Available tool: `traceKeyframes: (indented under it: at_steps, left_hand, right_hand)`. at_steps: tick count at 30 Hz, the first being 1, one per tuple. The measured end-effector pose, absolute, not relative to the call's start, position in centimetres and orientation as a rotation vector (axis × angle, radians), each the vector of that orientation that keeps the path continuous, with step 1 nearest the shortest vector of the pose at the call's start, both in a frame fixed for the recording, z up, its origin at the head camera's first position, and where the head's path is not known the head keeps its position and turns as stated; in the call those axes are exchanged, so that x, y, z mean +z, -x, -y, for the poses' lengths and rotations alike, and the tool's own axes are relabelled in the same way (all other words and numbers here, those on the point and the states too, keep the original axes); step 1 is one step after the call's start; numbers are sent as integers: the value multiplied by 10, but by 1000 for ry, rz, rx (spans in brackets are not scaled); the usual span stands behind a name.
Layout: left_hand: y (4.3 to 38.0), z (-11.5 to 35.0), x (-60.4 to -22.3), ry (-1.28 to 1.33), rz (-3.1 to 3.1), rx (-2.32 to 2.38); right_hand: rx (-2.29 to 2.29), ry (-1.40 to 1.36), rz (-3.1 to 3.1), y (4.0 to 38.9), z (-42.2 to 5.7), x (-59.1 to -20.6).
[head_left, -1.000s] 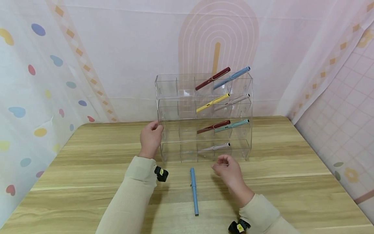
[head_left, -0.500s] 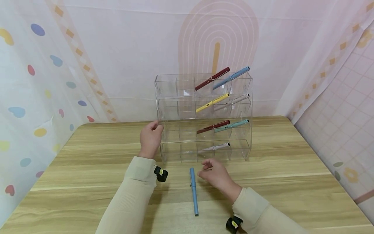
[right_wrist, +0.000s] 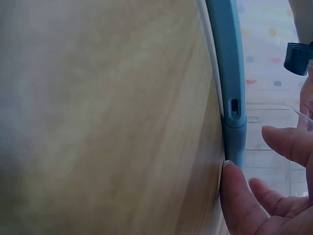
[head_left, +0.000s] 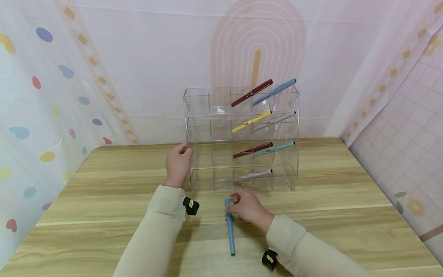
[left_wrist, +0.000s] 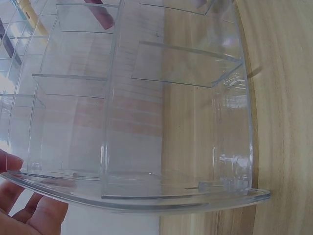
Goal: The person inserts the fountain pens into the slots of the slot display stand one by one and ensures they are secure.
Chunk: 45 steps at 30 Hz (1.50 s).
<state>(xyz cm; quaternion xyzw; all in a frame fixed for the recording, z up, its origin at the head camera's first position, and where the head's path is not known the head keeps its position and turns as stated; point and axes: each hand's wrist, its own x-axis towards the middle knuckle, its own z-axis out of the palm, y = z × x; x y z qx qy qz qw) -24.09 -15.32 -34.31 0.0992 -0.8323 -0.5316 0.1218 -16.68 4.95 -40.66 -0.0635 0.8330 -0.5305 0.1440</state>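
My left hand (head_left: pixel 178 163) pinches the left side panel of a clear acrylic pen rack (head_left: pixel 221 144). In the left wrist view its thumb and fingers lie on opposite faces of the panel (left_wrist: pixel 146 203). A blue capped pen with a wire clip (head_left: pixel 230 234) lies on the table before the rack, pointing roughly towards it. My right hand (head_left: pixel 249 207) is at the pen's clip end. Up close in the right wrist view, a fingertip meets the blue pen (right_wrist: pixel 230 58) near its end, and the thumb (right_wrist: pixel 288 142) stands apart from it.
Tiered compartments of the rack hold several slanted pens, among them a dark red pen (head_left: pixel 252 93), a yellow pen (head_left: pixel 252 121) and a teal pen (head_left: pixel 275 149). The wooden table (head_left: pixel 346 215) meets a patterned curtain (head_left: pixel 155 77) at the back.
My right hand has moved left, from beside the blue pen to its clip end. The left hand stays on the rack, and the pen lies where it was.
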Motion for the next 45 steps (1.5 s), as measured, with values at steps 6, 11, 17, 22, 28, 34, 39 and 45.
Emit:
traceKeyframes:
  at_steps: [6, 11, 17, 22, 28, 34, 39, 45]
  left_hand:
    - [240, 154, -343, -294, 2431, -1549]
    - [241, 156, -344, -301, 2434, -1555]
    - [242, 156, -344, -310, 2429, -1553]
    - [243, 156, -346, -311, 2411, -1557]
    - [243, 155, -345, -311, 2408, -1561]
    - [243, 154, -344, -304, 2411, -1567]
    - [243, 154, -345, -303, 2404, -1562]
    - [244, 154, -345, -315, 2416, -1570]
  right_hand:
    - [-1432, 229, -2458, 170, -44, -405]
    - [-1341, 275, -2526, 171, -39, -402]
    - [-1230, 310, -2603, 170, -35, -399]
    - [-1139, 313, -2649, 172, -32, -399]
    - [-1117, 304, -2644, 176, -30, -400]
    - [-1122, 315, -2651, 176, -34, -400]
    - [-1159, 329, -2631, 175, -35, -399]
    - [-1235, 290, -2578, 176, -39, -398]
